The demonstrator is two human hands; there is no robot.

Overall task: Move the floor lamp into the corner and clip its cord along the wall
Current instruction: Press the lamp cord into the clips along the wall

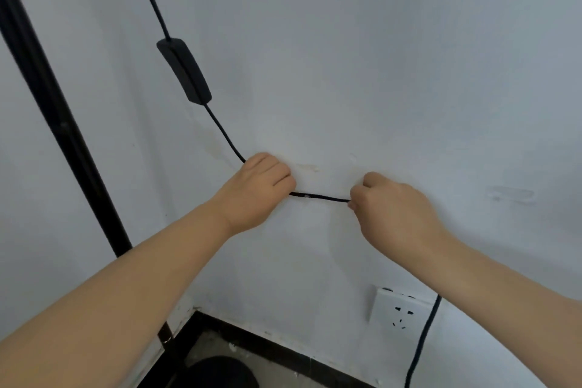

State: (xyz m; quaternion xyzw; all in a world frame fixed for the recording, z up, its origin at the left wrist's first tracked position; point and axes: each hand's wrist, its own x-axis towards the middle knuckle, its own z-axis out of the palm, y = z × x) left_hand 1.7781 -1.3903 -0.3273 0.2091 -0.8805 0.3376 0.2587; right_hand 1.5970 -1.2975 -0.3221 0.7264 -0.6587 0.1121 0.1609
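The floor lamp's black pole stands at the left, in the corner of the white walls, with its round base on the floor below. The black cord hangs down from the top, passes through an inline switch, curves right and runs flat along the wall. My left hand is shut on the cord at the curve and pressed to the wall. My right hand pinches the cord further right. A small pale clip seems to sit on the cord between my hands. The cord drops again past my right forearm.
A white wall socket sits low on the wall under my right arm. A dark skirting board runs along the bottom of the wall. Faint tape or glue marks show on the wall to the right.
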